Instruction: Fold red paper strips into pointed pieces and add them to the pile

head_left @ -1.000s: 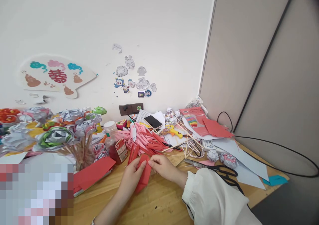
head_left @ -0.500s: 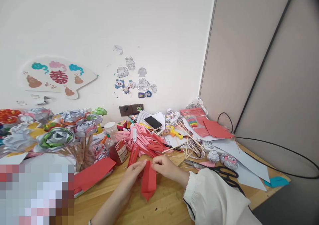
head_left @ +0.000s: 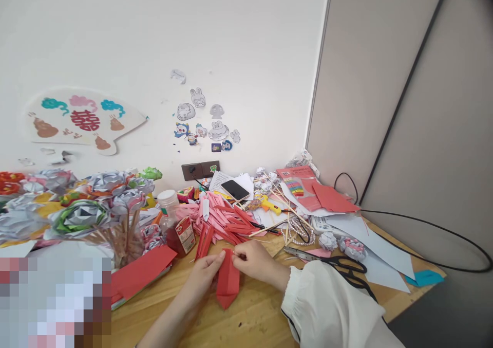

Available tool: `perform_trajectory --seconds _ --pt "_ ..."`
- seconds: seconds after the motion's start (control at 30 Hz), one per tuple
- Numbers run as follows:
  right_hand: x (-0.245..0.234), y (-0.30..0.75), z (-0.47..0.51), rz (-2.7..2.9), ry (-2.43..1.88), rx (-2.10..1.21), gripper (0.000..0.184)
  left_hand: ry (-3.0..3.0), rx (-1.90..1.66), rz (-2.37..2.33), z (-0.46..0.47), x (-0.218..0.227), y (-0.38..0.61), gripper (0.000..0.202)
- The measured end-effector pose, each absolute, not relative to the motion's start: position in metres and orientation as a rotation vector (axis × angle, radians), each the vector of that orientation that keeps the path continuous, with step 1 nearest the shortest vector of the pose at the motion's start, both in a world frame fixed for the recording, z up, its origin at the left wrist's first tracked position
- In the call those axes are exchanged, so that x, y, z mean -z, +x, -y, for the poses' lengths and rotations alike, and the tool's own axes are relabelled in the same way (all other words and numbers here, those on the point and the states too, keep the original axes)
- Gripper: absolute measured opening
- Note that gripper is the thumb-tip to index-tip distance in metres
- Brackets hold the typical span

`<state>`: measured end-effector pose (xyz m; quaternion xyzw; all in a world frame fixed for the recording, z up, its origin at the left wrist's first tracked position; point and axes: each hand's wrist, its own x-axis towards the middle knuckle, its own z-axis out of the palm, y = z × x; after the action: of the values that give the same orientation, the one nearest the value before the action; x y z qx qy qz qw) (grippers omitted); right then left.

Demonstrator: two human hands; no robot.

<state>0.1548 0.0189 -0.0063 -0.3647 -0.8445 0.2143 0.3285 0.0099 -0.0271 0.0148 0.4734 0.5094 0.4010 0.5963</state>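
Between my two hands is a folded strip of red paper [head_left: 228, 282], creased lengthwise, its pointed end toward me. My left hand [head_left: 208, 267] grips its upper left edge with thumb and fingers. At the upper right edge, my right hand [head_left: 252, 259] pinches the same paper; its fingertips are partly hidden. Just beyond lies a heap of folded pink and red paper strips [head_left: 219, 219]. A stack of red paper sheets [head_left: 144, 273] lies left of my left hand. Black-handled scissors [head_left: 346, 267] rest right of my right hand, partly behind the sleeve.
Paper flowers on sticks [head_left: 82, 217] crowd the left side. Near the heap stand a jar [head_left: 168, 209] and a small red box [head_left: 185, 235]. Further back are a phone [head_left: 235, 189], a yellow glue gun [head_left: 270, 204] and bead strings [head_left: 299, 231]. A black cable [head_left: 435, 227] loops at right.
The whole view has shifted slightly, so things appear a little further left. Both hands keep their hold on the red paper, with barely any movement of the fingers.
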Motion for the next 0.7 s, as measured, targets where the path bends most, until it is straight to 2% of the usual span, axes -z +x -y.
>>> perform_trajectory --seconds 0.23,0.43,0.7 --pt "0.008 0.154 -0.022 2.178 -1.012 -0.593 0.035 1.061 -0.959 -1.073 0.027 -0.010 0.009 0.037" --pt "0.005 0.156 -0.022 2.155 -0.973 -0.732 0.035 0.943 -0.944 -1.070 0.029 -0.020 0.010 0.042" --pt "0.009 0.156 -0.024 2.200 -0.960 -0.692 0.029 0.979 -0.911 -1.127 0.027 -0.013 0.007 0.032"
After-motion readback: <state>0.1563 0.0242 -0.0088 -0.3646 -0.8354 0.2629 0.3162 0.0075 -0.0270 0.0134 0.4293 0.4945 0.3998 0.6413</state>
